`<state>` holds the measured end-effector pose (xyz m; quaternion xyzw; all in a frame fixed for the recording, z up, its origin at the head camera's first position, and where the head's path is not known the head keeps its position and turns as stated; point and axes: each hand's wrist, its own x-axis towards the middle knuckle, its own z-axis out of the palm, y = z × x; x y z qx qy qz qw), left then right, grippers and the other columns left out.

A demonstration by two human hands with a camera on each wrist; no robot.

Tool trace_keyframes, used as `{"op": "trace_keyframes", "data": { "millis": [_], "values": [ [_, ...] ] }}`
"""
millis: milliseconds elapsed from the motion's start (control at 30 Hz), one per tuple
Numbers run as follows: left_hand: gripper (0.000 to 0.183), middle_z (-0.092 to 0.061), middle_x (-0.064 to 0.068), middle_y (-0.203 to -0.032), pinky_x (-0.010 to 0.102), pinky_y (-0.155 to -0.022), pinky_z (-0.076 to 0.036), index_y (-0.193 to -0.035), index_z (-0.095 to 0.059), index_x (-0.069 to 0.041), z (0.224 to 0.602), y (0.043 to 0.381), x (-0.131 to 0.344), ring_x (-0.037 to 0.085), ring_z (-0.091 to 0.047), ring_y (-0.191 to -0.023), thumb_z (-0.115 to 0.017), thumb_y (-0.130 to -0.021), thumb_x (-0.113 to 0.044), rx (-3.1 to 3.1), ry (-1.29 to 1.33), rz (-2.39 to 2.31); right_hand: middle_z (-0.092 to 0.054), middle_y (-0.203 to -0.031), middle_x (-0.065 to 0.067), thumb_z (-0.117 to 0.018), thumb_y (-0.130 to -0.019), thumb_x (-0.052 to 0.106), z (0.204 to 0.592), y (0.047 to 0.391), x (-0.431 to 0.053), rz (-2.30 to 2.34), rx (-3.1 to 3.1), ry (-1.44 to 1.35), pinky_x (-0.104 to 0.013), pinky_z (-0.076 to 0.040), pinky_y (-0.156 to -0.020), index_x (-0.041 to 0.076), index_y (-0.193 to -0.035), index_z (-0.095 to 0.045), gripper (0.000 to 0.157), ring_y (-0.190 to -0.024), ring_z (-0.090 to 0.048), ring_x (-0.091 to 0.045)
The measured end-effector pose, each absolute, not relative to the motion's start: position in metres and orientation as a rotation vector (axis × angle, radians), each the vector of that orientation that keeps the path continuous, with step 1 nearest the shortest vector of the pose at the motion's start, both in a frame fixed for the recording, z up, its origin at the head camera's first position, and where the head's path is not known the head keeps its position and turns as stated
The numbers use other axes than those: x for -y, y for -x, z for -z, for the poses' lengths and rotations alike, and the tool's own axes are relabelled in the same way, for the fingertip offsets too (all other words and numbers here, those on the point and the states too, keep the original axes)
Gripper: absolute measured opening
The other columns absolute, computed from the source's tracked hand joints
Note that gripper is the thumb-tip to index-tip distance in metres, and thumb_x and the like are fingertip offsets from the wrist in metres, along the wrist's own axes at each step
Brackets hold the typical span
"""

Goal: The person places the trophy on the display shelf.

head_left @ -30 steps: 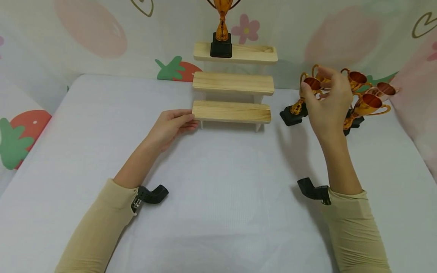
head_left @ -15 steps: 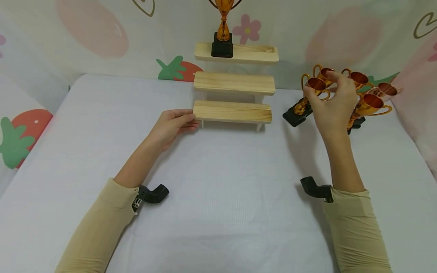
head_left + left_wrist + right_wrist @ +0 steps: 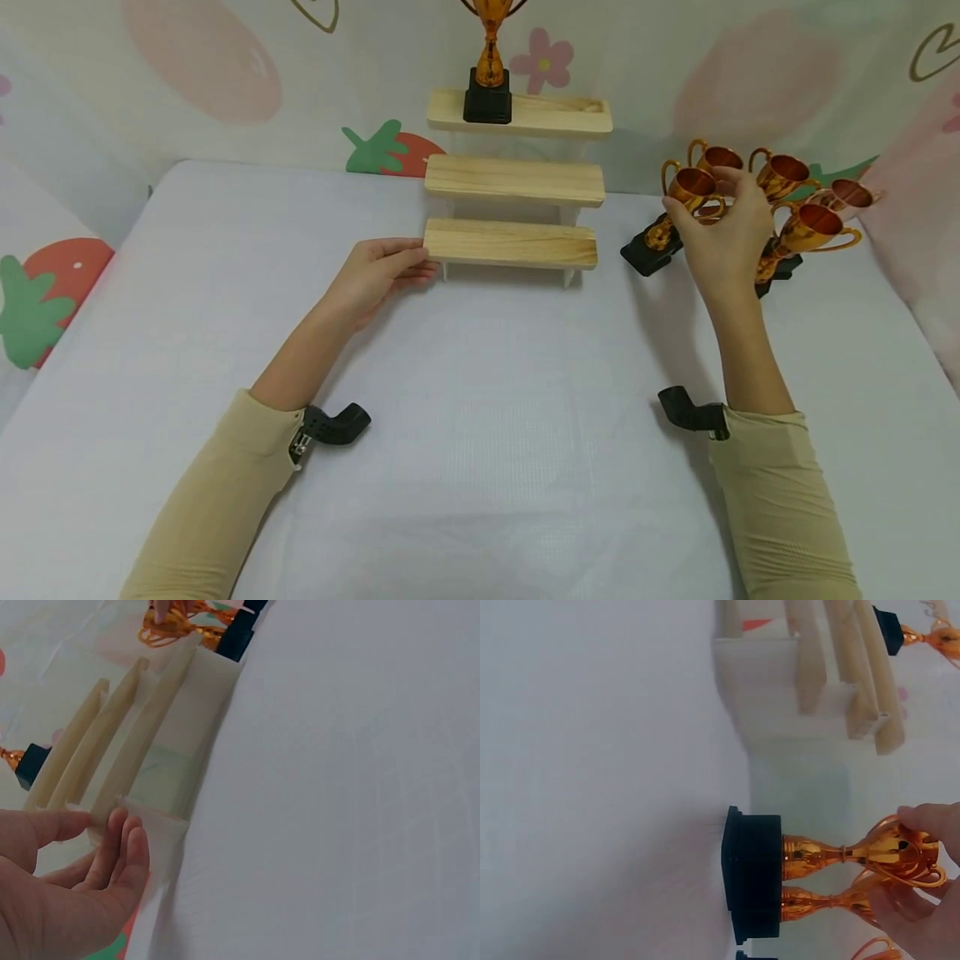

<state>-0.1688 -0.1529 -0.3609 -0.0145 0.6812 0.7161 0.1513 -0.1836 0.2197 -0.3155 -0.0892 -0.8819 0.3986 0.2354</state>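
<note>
My left hand (image 3: 375, 279) pinches the left end of the lowest step of a three-tier wooden display stand (image 3: 510, 243), thumb above and fingers below. The left wrist view shows that hand (image 3: 90, 877) at the end of the step. At the right, my right hand (image 3: 727, 237) holds a gold trophy (image 3: 686, 192) by its cup, thumb on one side and fingers on the other. This trophy has a black base (image 3: 649, 252) and curved handles. In the right wrist view its cup (image 3: 892, 851) lies between thumb and fingers, with a second trophy (image 3: 810, 903) close beside it.
Several more gold trophies (image 3: 813, 227) crowd the back right of the white table (image 3: 495, 417), partly hidden by the right hand. One trophy (image 3: 490, 67) stands on the stand's top step, its upper part cut off. A patterned backdrop (image 3: 360, 75) hangs close behind.
My right hand and the trophy at its fingers have shifted slightly right, then nearly stopped. The left hand keeps its place on the stand.
</note>
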Motion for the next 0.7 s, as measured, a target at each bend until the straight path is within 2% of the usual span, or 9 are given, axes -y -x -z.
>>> {"op": "trace_keyframes", "data": {
  "millis": [100, 300, 433, 700],
  "values": [
    [0.044, -0.072, -0.006, -0.092, 0.016, -0.088, -0.061, -0.147, -0.046, 0.019, 0.3607, 0.1690, 0.1532, 0.006, -0.071, -0.090, -0.052, -0.111, -0.004, -1.957, 0.048, -2.051, -0.060, -0.142, -0.016, -0.081, -0.096, 0.027, 0.3169, 0.1854, -0.2203, -1.119, 2.423, 0.261, -0.023, -0.045, -0.095, 0.001, -0.145, -0.055, 0.061, -0.133, -0.052, -0.025],
    [0.044, -0.072, -0.006, -0.091, 0.016, -0.088, -0.062, -0.147, -0.046, 0.019, 0.3602, 0.1686, 0.1530, 0.006, -0.071, -0.090, -0.052, -0.111, -0.004, -1.956, 0.053, -2.051, -0.060, -0.144, -0.014, -0.081, -0.096, 0.028, 0.3189, 0.1874, -0.2200, -1.156, 2.432, 0.307, -0.017, -0.047, -0.085, 0.002, -0.146, -0.053, 0.062, -0.131, -0.052, -0.019],
    [0.043, -0.073, -0.007, -0.090, 0.017, -0.088, -0.062, -0.147, -0.046, 0.019, 0.3606, 0.1684, 0.1531, 0.005, -0.071, -0.089, -0.051, -0.111, -0.003, -1.947, 0.050, -2.059, -0.060, -0.140, -0.014, -0.081, -0.096, 0.028, 0.3183, 0.1860, -0.2198, -1.164, 2.419, 0.311, -0.011, -0.048, -0.076, 0.003, -0.144, -0.054, 0.061, -0.116, -0.056, -0.013],
    [0.043, -0.073, -0.007, -0.090, 0.016, -0.087, -0.062, -0.147, -0.047, 0.019, 0.3626, 0.1690, 0.1517, 0.005, -0.071, -0.089, -0.051, -0.111, -0.005, -1.925, 0.077, -2.086, -0.061, -0.138, -0.015, -0.082, -0.095, 0.026, 0.3141, 0.1840, -0.2179, -1.195, 2.397, 0.290, -0.006, -0.051, -0.073, 0.005, -0.141, -0.057, 0.056, -0.086, -0.053, 0.007]
  ]
}}
